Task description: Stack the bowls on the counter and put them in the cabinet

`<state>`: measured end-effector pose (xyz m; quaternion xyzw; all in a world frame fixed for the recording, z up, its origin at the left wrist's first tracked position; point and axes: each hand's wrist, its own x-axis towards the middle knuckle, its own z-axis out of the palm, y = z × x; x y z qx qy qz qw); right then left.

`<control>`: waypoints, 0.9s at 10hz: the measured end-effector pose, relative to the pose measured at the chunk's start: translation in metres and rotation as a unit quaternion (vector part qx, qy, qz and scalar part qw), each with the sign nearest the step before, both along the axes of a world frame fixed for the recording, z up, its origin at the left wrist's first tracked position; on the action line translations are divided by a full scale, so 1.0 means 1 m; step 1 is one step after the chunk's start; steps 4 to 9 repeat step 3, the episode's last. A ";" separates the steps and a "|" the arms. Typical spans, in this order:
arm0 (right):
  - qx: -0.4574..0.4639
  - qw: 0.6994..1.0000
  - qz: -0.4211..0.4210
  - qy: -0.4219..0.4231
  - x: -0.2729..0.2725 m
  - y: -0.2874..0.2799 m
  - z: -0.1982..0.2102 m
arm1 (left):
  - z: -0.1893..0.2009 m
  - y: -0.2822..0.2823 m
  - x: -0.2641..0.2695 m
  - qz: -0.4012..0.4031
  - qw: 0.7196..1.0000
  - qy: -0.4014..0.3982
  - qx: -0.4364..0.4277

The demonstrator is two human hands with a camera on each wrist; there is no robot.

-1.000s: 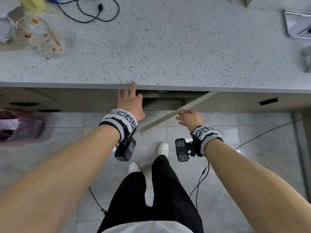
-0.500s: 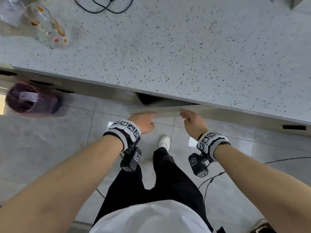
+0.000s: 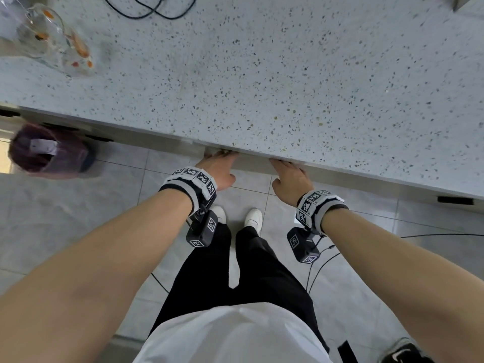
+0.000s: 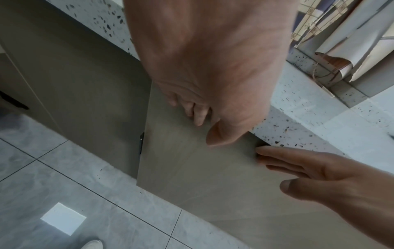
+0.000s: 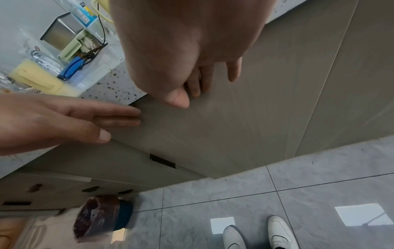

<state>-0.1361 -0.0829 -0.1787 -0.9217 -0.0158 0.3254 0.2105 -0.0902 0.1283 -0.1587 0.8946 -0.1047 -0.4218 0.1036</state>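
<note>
Both hands press flat on the grey cabinet door (image 4: 213, 176) under the speckled surface (image 3: 288, 87). The left hand (image 3: 218, 170) has its fingers (image 5: 119, 116) straight and close together against the door. The right hand (image 3: 289, 179) has its fingers (image 4: 283, 160) straight too, touching the door near its top edge. A glass bowl (image 3: 52, 40) with orange spots sits far off on the left of the surface.

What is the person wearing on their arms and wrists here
Both forearms are bare, with no sleeves in view. The left hand and right hand each have a wristband in grey and black, set with square black-and-white coded tags. A small black camera block, also tagged, hangs under each wrist; a thin black cable trails from the right one.
</note>
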 end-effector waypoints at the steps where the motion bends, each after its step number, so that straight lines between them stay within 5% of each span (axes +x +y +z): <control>1: 0.000 1.000 -0.023 0.021 0.001 0.007 0.006 | 0.003 -0.001 0.002 -0.008 1.000 0.001 0.003; 9: 0.044 0.999 -0.024 0.019 0.002 0.018 0.026 | 0.017 0.002 -0.001 -0.039 0.999 -0.010 -0.025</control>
